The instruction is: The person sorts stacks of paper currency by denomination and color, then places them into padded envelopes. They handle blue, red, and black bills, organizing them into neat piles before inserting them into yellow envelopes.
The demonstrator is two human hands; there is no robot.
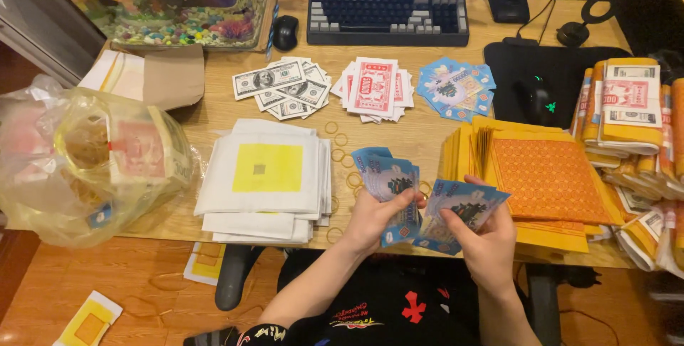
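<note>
The left hand pinches a fanned stack of blue notes; the right hand, just beside it, clamps a second blue wad; rubber bands lie beyond the left grip, orange paper sheets right of both

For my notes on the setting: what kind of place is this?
Probably a home computer desk used as a worktable: a keyboard and mouse sit behind spread paper notes, with a fish tank at the corner.

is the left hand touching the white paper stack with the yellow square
Apart: the head view shows bare wooden desk between the left hand and the white paper stack.
</note>
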